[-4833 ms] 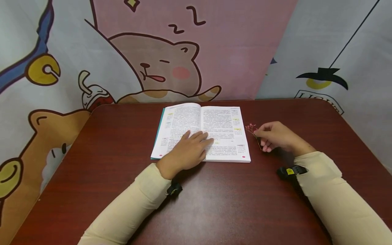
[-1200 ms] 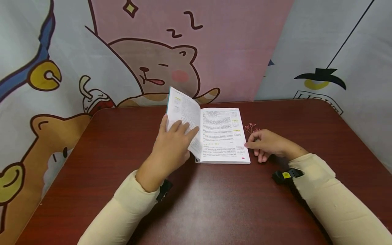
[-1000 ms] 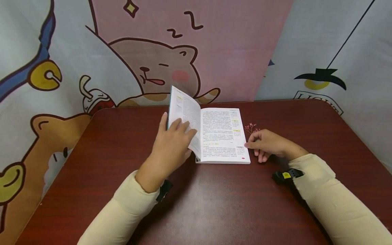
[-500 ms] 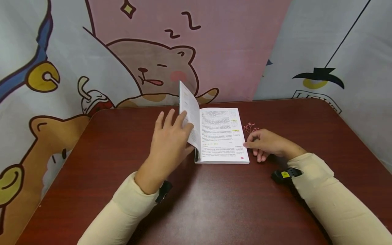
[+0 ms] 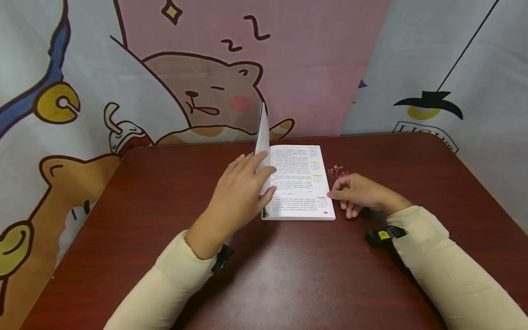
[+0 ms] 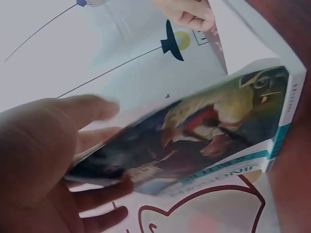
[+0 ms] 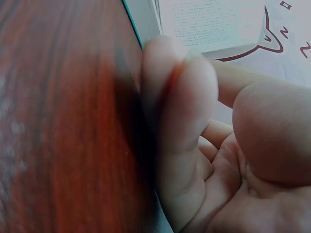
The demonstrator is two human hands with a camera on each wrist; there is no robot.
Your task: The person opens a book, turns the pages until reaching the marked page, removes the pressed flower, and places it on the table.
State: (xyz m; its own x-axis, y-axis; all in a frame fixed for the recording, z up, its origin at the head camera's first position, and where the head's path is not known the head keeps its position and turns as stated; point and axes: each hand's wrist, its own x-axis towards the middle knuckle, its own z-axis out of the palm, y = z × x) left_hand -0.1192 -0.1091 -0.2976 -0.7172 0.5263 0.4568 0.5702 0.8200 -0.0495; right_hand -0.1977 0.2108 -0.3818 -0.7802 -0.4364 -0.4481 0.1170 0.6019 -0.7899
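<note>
An open book (image 5: 294, 183) lies on the table with its left part raised nearly upright, hinged at the spine. My left hand (image 5: 239, 192) holds this raised part. In the left wrist view the thumb and index finger are on one side of its illustrated cover (image 6: 209, 126), with other fingers at the cover's edge. My right hand (image 5: 363, 195) is at the book's right edge, its thumb tip on the page margin and its other fingers curled. Just beyond that hand lies a pink flower sprig (image 5: 337, 172), its stem hidden. In the right wrist view the hand (image 7: 194, 141) hides its own contact point.
A dark reddish wooden table (image 5: 297, 275) carries the book. Behind it hangs a cartoon-printed cloth (image 5: 321, 68) with a sleeping bear, meeting the table's far edge. Both sleeves have black wrist-worn devices.
The left part of the book has swung up from lying flat to nearly upright, the left hand following rightwards. The right hand has shifted from the sprig to the book's edge.
</note>
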